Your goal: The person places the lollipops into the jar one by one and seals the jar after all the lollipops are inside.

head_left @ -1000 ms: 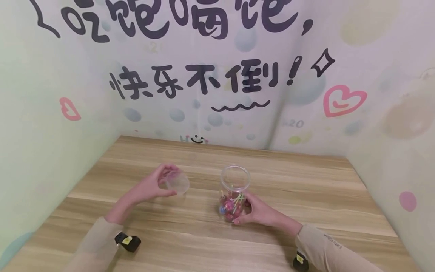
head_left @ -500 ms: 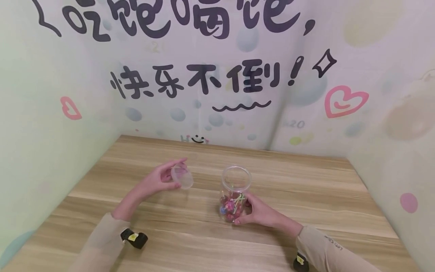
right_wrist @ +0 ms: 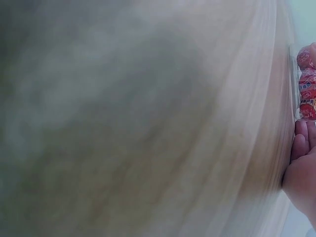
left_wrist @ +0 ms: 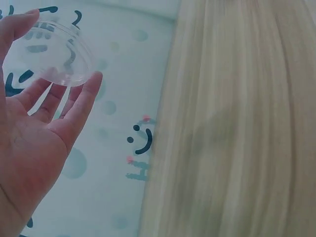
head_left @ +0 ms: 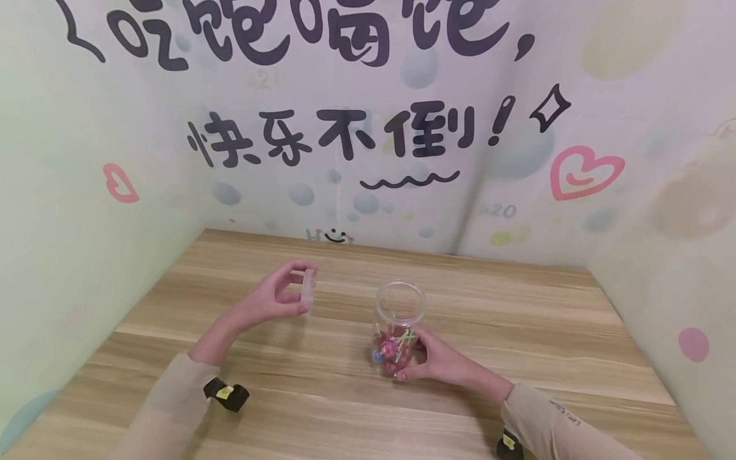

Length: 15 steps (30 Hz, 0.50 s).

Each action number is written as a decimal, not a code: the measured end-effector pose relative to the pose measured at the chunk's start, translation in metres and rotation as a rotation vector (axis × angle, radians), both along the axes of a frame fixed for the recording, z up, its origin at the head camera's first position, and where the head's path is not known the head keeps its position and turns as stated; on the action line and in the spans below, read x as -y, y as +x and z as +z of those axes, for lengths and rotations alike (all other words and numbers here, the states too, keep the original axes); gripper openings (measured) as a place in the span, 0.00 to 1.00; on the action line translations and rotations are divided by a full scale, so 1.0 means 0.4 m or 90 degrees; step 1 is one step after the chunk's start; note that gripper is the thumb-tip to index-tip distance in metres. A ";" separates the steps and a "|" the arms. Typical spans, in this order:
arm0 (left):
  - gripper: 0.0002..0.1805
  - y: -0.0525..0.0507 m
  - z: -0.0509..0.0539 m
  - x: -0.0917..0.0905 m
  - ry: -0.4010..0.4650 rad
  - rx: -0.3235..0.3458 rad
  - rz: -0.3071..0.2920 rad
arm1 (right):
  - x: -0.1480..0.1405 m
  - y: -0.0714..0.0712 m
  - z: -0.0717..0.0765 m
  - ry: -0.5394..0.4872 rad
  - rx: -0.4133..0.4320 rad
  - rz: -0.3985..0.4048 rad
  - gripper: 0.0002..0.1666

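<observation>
Above the left part of the table my left hand (head_left: 269,300) holds a clear round plastic lid (head_left: 307,289) by its rim, between thumb and fingertips. The lid is edge-on in the head view; in the left wrist view the lid (left_wrist: 61,54) shows its see-through disc. Right of it, a clear open-topped jar (head_left: 400,305) stands upright on the table. Several wrapped lollipops (head_left: 390,350) with pale sticks fill its lower part. My right hand (head_left: 439,361) grips the jar low on its right side, its far fingers hidden. Red lollipop wrappers (right_wrist: 307,94) show at the right wrist view's edge.
The wood-grain table (head_left: 322,409) meets a printed wall (head_left: 276,198) at the back, with side walls at left and right. Each sleeve carries a black wrist camera, the left one (head_left: 229,395) hanging just over the table.
My left hand has moved slightly right and away from me, turning the lid from facing the camera to edge-on. The right hand and jar have stayed in place.
</observation>
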<state>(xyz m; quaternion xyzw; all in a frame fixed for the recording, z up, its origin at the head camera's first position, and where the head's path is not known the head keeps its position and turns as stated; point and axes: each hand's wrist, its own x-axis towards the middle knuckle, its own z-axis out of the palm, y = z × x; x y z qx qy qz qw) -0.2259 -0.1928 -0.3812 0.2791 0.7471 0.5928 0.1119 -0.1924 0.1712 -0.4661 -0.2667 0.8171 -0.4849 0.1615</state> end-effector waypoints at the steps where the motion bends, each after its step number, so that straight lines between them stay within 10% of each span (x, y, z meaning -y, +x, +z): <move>1: 0.38 -0.001 0.006 0.000 -0.002 -0.002 -0.006 | -0.001 -0.001 -0.002 -0.002 0.000 0.002 0.55; 15: 0.44 -0.025 0.124 -0.055 -0.184 -0.187 -0.041 | 0.000 -0.001 0.000 -0.009 0.004 0.006 0.56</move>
